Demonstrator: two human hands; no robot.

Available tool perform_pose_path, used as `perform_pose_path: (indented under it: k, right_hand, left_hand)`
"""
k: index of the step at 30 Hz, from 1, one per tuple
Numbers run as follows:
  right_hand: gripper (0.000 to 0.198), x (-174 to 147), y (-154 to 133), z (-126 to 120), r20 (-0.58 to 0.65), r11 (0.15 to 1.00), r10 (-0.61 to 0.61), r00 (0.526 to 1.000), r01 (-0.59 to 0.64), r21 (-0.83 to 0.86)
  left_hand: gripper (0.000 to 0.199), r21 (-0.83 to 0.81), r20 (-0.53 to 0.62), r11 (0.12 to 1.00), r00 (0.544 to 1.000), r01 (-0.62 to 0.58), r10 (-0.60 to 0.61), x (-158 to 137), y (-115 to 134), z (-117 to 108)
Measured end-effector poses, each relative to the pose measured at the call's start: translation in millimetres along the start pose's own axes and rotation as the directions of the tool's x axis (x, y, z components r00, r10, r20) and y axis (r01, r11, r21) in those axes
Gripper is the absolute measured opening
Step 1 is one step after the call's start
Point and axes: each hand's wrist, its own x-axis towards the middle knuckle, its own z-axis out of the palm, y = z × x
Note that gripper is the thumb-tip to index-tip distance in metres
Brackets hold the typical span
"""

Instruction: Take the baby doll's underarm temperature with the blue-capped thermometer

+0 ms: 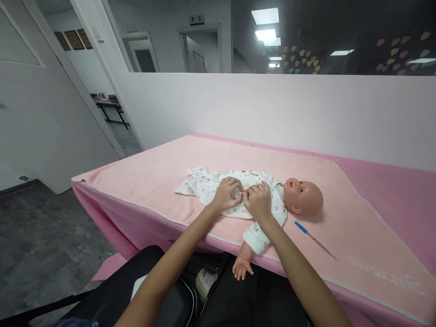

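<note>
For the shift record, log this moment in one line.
left hand: holds small clear item | right hand: fingertips beside it | doll: on its back, beneath both hands | blue-ended stick: on pink blanket

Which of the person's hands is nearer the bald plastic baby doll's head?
The right hand; the left hand is farther off, toward the white patterned cloth outfit's loose end.

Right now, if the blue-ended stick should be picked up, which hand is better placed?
Probably the right hand: it is nearer the stick, which lies on that side by the doll's head. The left hand is farther, holding a clear object.
</note>
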Motion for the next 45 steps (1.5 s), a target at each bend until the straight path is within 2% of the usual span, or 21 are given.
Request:
perform_pose_path:
  k: [7, 14, 17, 21, 24, 26, 29, 32, 35, 37, 42, 45]
  right_hand:
    - [0.022, 0, 0, 0, -0.025, 1.0, 0.015, 1.0, -0.015, -0.009]
    - [0.018, 4, -1, -5, -0.048, 0.998, 0.056, 0.997, -0.056, -0.009]
    - [0.016, 9, -5, -21, -0.09, 0.998, 0.067, 0.994, -0.067, 0.006]
    - [0.015, -9, -9, -65, -0.174, 0.987, 0.16, 0.972, -0.155, 0.043]
    - [0.013, -53, 2, -104, -0.233, 0.956, 0.28, 0.931, -0.293, -0.023]
    - [0.015, -89, 19, -125, -0.22, 0.904, 0.361, 0.906, -0.399, -0.157]
    - [0.024, -134, 50, -146, -0.089, 0.778, 0.466, 0.88, -0.455, -0.433]
    - [0.03, -154, 73, -159, 0.061, 0.74, 0.505, 0.861, -0.395, -0.545]
    - [0.033, -149, 75, -173, 0.177, 0.77, 0.539, 0.824, -0.397, -0.499]
    - [0.035, -135, 67, -185, 0.194, 0.773, 0.587, 0.786, -0.472, -0.424]
    - [0.034, -91, 47, -200, 0.111, 0.656, 0.75, 0.652, -0.711, -0.251]
    - [0.033, -75, 47, -193, 0.186, 0.615, 0.788, 0.586, -0.76, -0.212]
  left_hand:
    - [0.003, -0.009, -0.034, 1.0, 0.999, -0.019, 0.019, -2, 0, 2]
    - [0.007, 0.027, -0.154, 1.0, 0.988, 0.015, -0.011, -3, 1, 5]
    - [0.008, 0.047, -0.223, 0.996, 0.973, 0.077, -0.064, -2, -1, 5]
    - [0.008, 0.01, -0.306, 0.988, 0.941, 0.155, -0.145, 0, -4, 8]
    - [0.008, -0.049, -0.29, 0.974, 0.93, 0.222, -0.227, 0, -3, 12]
    - [0.009, -0.072, -0.269, 0.963, 0.925, 0.259, -0.268, 0, -2, 15]
    - [0.01, -0.087, -0.277, 0.957, 0.916, 0.278, -0.291, -1, -1, 17]
    - [0.01, -0.089, -0.288, 0.961, 0.917, 0.262, -0.277, -1, -1, 18]
    - [0.01, -0.09, -0.291, 0.961, 0.916, 0.261, -0.276, -2, 0, 17]
    - [0.01, -0.088, -0.292, 0.962, 0.917, 0.258, -0.273, -2, 0, 17]
    - [0.01, -0.089, -0.287, 0.966, 0.922, 0.243, -0.259, -3, 1, 18]
    - [0.01, -0.086, -0.287, 0.969, 0.926, 0.232, -0.247, -3, 1, 18]
